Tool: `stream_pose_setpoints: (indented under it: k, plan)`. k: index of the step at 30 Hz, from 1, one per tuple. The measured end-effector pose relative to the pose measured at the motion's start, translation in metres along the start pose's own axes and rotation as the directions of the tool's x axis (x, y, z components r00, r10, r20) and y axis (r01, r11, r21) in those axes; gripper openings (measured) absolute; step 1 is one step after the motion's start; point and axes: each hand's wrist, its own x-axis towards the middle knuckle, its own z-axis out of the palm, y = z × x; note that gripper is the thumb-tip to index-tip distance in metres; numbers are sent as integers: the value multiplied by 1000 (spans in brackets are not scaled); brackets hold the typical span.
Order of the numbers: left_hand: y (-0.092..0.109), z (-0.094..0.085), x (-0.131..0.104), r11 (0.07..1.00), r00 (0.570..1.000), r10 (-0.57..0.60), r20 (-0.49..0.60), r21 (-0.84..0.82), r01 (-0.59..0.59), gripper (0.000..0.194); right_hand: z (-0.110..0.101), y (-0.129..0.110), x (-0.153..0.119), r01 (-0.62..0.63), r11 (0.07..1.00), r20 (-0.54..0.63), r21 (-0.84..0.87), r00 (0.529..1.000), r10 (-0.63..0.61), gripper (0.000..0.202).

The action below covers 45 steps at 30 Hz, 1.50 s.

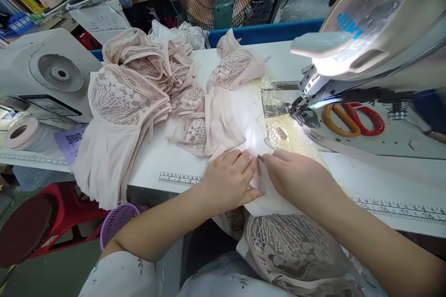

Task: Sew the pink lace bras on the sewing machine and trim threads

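Note:
A pale pink lace bra point(292, 250) hangs over the table's front edge onto my lap, its upper fabric lying on the tabletop. My left hand point(230, 178) has its fingers bent and closed on the edge of this fabric. Close to its right, my right hand point(296, 178) pinches a small metal tool point(260, 158), whose short dark tip points at the fabric by my left fingertips. Most of the tool is hidden in my fingers, so its kind is unclear. Just beyond the hands lie more pink lace bra pieces point(226, 118).
A sewing machine point(369, 69) with a lit lamp stands at the right, scissors point(353, 119) with orange and red handles under its arm. Stacked bra pieces point(128, 97) lie at the left beside another white machine point(52, 74). A fan point(223, 0) stands behind the table.

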Motion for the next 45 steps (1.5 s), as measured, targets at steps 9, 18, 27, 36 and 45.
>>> stream_pose_setpoints:
  k: [9, 18, 27, 36, 45]
  plan:
    - [0, -2, 1, 1000, 999, -3, 54, 27, 1, 66, -15, 3, -10, 0, 1000, -38, -31, 999, -1, 27]
    - [0, -4, 2, 998, 1000, 17, 24, 66, -18, 66, -12, 1, -16, -26, 999, 53, -21, 998, 27, 25]
    - [7, -8, 12, 995, 996, 67, 66, 71, -71, 61, -32, -10, -45, -327, 923, 42, 203, 944, 326, 29]
    - [12, -12, -2, 998, 983, 50, 177, 14, -53, 60, -11, -7, -48, -304, 831, 41, 465, 946, 323, 23]
    - [16, -10, -5, 999, 970, 26, 242, -36, -18, 65, 13, -3, -21, -88, 982, -122, 169, 986, 110, 30]
